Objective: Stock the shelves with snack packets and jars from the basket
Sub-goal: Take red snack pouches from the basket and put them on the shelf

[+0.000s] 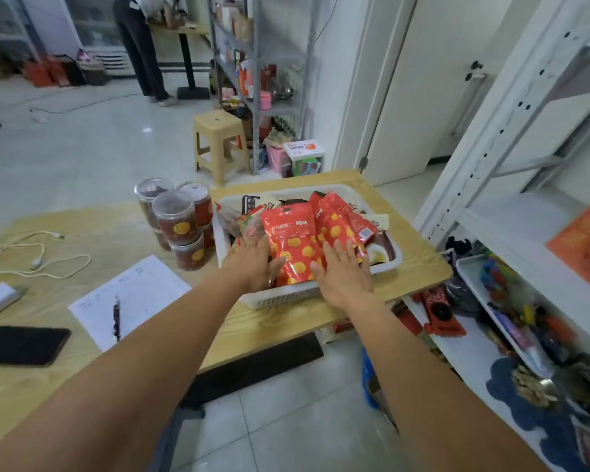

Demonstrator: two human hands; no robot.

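Wooden table point(273, 323) holds basket point(280, 300), jars point(178, 221), paper point(133, 294), phone point(21, 345).

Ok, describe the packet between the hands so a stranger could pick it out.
On the wooden table stands a heaped white basket. On top at its near edge, between the left hand and right hand, lies the red packet: yellow-spotted, white lettering, its whole front showing, while its red twins are tucked behind it.

Left hand point(252, 264) and right hand point(344, 277) flat on red packets point(292, 238) in white basket point(276, 300)
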